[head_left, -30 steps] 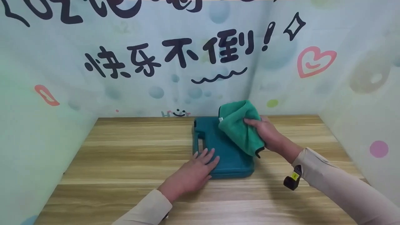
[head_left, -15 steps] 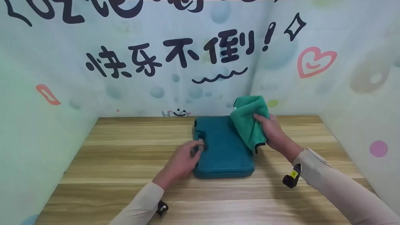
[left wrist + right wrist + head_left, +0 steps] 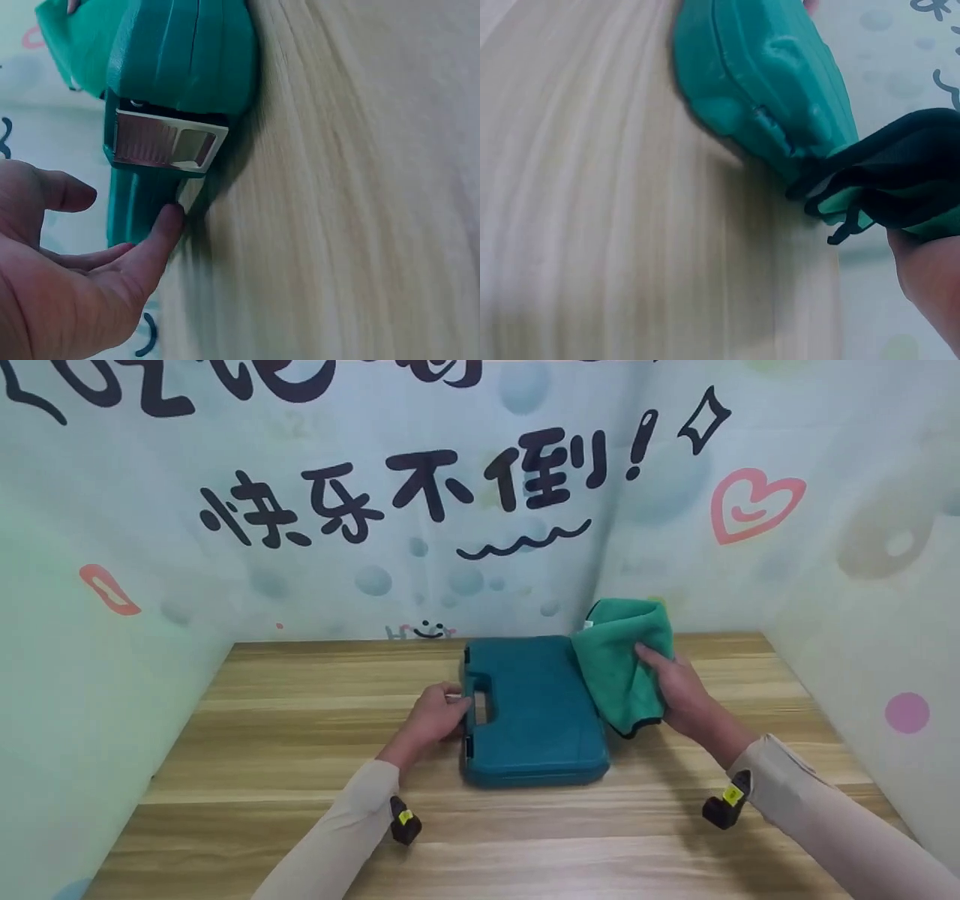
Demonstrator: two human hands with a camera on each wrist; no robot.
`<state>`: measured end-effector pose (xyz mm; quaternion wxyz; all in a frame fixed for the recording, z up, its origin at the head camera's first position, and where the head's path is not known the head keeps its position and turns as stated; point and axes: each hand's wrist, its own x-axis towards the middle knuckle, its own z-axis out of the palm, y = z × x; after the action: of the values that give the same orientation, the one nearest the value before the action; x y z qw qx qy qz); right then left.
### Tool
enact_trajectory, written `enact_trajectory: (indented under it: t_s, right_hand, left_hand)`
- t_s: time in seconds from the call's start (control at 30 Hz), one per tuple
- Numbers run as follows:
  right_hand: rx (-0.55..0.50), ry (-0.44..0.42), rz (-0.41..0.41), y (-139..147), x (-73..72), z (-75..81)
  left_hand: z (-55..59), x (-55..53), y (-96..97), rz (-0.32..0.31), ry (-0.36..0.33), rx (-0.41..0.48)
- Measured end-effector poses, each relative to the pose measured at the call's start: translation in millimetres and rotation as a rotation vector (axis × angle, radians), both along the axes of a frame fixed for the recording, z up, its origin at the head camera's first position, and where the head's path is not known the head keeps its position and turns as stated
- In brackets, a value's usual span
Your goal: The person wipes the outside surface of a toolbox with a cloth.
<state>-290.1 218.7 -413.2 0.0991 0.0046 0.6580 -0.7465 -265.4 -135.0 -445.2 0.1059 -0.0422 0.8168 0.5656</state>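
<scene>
Plainly, the wood-grain table point(image 3: 315, 750) bears a teal plastic carrying case point(image 3: 544, 709), lying flat; beside it, a crumpled green, dark-edged cloth point(image 3: 626, 664) hangs pinched in the right grip point(image 3: 682, 694); the left grip point(image 3: 435, 712), thumb and fingers spread, is at the handle point(image 3: 139, 206).

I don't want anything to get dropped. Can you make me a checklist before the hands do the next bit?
1. Box lying flat on the table: ok.
2. Lid looks closed: ok.
3. Latch properly fastened: cannot tell from this angle.
4. Cloth held by the right hand: ok.
5. Left hand wrapped around the handle: not ok, its thumb stands apart from it.
6. Cloth away from the box: cannot tell; it overlaps the right edge in the head view.
</scene>
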Motion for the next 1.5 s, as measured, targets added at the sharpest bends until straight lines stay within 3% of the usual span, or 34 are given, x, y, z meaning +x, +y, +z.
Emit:
enact_trajectory:
  t_s: [0.13,0.23,0.4,0.87,1.03,1.27,1.4,1.5]
  right_hand:
    - [-0.015,0.005,0.029,9,5.5,-3.9]
    - [-0.011,-0.006,0.046,15,9.7,-6.1]
    - [-0.025,-0.03,0.062,22,16.4,-10.8]
    - [0.0,-0.068,0.079,20,21.4,-16.1]
    - [0.016,-0.085,0.073,18,22.5,-17.8]
    - [0.024,-0.08,0.046,30,27.3,-17.0]
    - [-0.012,-0.087,0.021,38,30.1,-14.0]
    - [-0.029,-0.093,0.015,41,31.4,-13.0]
  left_hand:
    - [-3.9,-6.2,0.2,0.024,-0.067,0.112]
    - [-7.8,-8.8,0.9,0.011,-0.091,0.147]
    - [-14.0,-8.4,2.4,-0.039,-0.117,0.157]
    - [-18.8,-7.4,1.4,-0.014,-0.169,0.203]
    - [-20.9,-1.7,-5.9,-0.025,-0.195,0.309]
    - [-17.7,18.1,-22.3,-0.041,-0.242,0.433]
    - [-8.6,26.3,-31.1,-0.037,-0.228,0.496]
    - [4.8,29.6,-38.8,-0.044,-0.194,0.54]
